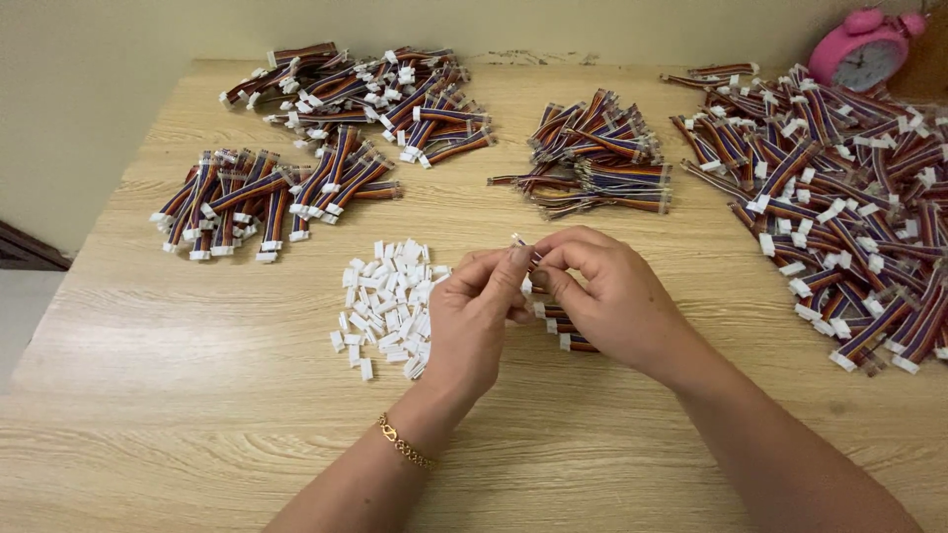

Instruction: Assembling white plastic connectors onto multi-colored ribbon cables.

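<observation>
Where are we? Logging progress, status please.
Left hand and right hand pinch one cable together. Connectors beside left. Nothing in the way.

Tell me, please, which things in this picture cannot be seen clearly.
- Head view: the small white piece between the hands is mostly covered by fingertips.
- The short cables under the right hand are partly hidden by it.
- The pink clock is cut by the top edge.
- The right cable pile runs off the frame.

Both forearms are bare, with no sleeves in view. A thin gold chain bracelet (406,444) of small links circles the wrist just below the left hand (474,321). The right hand (612,296) wears no ring or band.
</observation>
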